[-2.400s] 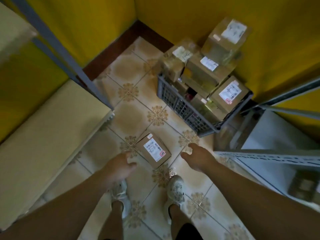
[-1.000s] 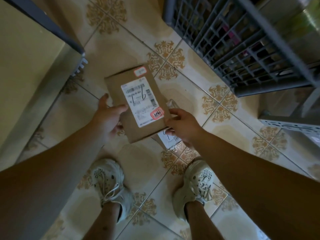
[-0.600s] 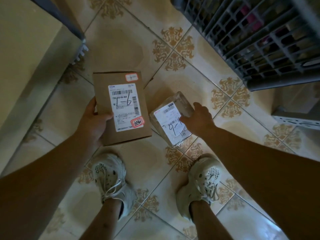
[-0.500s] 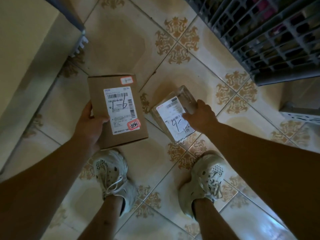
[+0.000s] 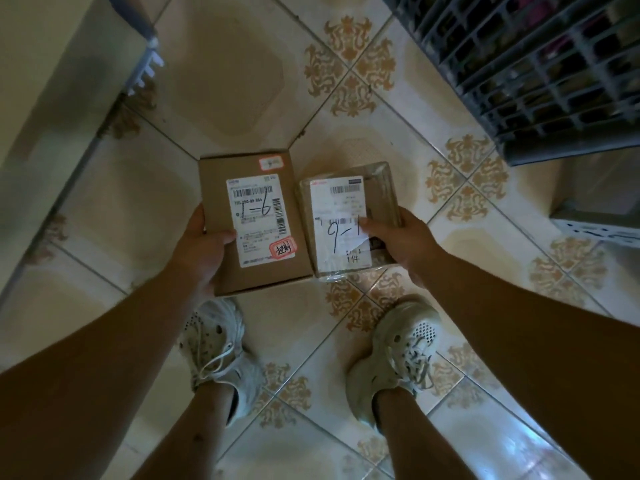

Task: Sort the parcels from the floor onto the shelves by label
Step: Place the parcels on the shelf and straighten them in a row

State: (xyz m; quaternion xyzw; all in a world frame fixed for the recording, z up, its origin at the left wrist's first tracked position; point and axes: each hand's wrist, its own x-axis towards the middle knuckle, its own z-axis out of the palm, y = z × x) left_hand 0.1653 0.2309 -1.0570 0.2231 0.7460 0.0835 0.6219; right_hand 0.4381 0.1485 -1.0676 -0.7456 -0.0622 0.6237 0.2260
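My left hand [image 5: 199, 245] grips a brown cardboard parcel [image 5: 221, 178] by its left edge, thumb on top; its white label reads "1-6" and carries a red stamp. My right hand [image 5: 403, 242] holds a smaller parcel wrapped in clear plastic [image 5: 381, 192], thumb pressed on its white label, which reads "9-1". Both parcels are held side by side above the tiled floor, labels facing up, their inner edges almost touching.
A dark grey plastic crate [image 5: 540, 71] full of parcels stands at the upper right. A pale shelf board [image 5: 52, 64] with a metal upright runs along the left. A white shelf edge [image 5: 595, 226] shows at the right. My two feet in pale shoes stand below the parcels.
I picked the brown parcel off the floor, then the plastic-wrapped one beneath it. Both have since been raised and brought together, labels turned upright toward me.
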